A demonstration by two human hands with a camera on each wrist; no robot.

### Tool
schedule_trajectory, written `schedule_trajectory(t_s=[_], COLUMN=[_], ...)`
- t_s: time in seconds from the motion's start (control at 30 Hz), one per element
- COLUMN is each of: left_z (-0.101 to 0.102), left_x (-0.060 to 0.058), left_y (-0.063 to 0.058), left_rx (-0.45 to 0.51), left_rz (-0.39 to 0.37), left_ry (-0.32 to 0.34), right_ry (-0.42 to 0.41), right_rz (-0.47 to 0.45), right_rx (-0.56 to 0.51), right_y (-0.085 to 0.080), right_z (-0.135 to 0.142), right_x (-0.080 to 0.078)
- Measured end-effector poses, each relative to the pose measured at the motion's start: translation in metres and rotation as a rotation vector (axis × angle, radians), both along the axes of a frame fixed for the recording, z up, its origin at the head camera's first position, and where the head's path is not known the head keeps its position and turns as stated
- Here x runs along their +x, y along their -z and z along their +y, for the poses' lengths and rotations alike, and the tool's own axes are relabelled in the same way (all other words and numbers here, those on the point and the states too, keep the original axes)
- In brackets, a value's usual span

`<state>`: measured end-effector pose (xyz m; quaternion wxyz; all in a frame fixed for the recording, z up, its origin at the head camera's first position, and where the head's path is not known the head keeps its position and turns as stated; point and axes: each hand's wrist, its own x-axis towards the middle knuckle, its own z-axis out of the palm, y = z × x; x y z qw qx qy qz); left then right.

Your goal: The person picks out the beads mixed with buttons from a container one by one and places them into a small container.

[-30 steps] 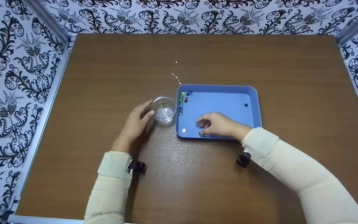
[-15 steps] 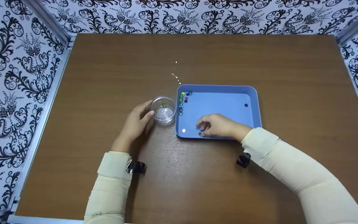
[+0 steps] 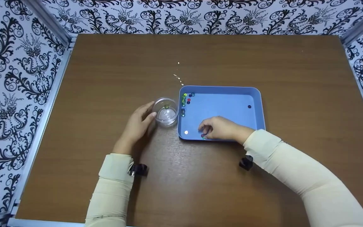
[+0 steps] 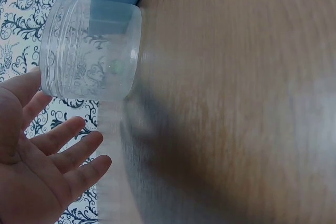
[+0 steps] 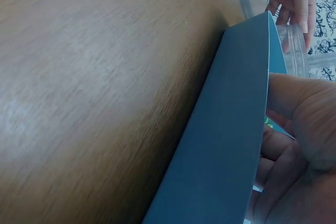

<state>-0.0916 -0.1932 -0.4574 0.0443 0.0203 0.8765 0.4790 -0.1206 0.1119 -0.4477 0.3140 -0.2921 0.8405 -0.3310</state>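
Observation:
My left hand (image 3: 137, 124) is beside a clear round jar (image 4: 100, 51), its thumb and forefinger touching the rim and the other fingers extended. A small greenish bead (image 3: 166, 107) lies inside the jar. In the head view my right hand (image 3: 221, 128) reaches into the blue tray (image 3: 222, 90), fingers bent, close to the front wall. A red bead (image 3: 202, 135) and a green bead (image 5: 269, 122) are right at its thumb tip; I cannot tell whether the fingers pinch either one. The tray wall hides part of this hand in the right wrist view.
Several green, red and dark beads (image 3: 183, 101) gather along the tray's left wall. A single dark bead (image 3: 249, 106) lies at the tray's right side. The tray stands against the jar on the brown table (image 3: 181, 183). Patterned panels (image 3: 187, 17) surround the table.
My right hand has dropped slightly toward the tray's front wall, with its fingers shifting around the red and green beads. The left hand and the jar stay in place.

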Motion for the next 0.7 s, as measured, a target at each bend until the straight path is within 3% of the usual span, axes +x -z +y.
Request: schedule_trajectory(t_s=[0.7], left_z=[-0.0003], left_x=[-0.0004], left_y=[-0.0007], left_rx=[-0.009], left_rz=[0.013], left_ry=[-0.004], right_ry=[-0.122], right_rz=[0.113], right_rx=[0.005], right_y=[0.0], right_z=[-0.0018], right_x=[-0.0005])
